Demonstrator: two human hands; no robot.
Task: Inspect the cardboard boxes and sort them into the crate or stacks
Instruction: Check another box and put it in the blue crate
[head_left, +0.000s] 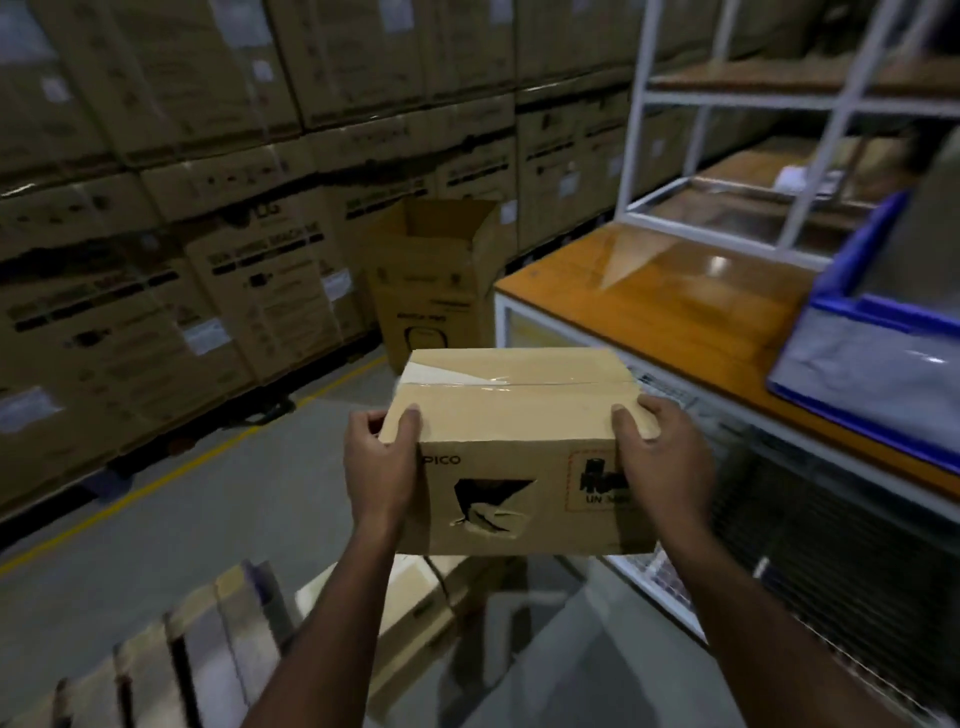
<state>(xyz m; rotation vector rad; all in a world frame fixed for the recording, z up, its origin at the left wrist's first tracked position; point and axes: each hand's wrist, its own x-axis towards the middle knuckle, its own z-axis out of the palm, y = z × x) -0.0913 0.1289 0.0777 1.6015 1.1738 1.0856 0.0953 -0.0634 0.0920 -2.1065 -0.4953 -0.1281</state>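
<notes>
Both hands carry the cardboard box (519, 447) in mid-air at chest height, its torn front face turned toward you, probably so you can judge the damage. Your left hand (382, 467) grips the near left corner, your right hand (662, 457) the near right; the blue crate (841, 306) sits on the desk (649, 291) to the right.

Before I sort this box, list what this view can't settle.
Head view only:
- The held box: its bottom and far sides face away.
- Its red-bordered label: partly covered by the right hand.
- The PICO print: its start may sit under the left hand.
- The blue crate: cut off by the right edge.
- Wall carton labels: blurred.
</notes>
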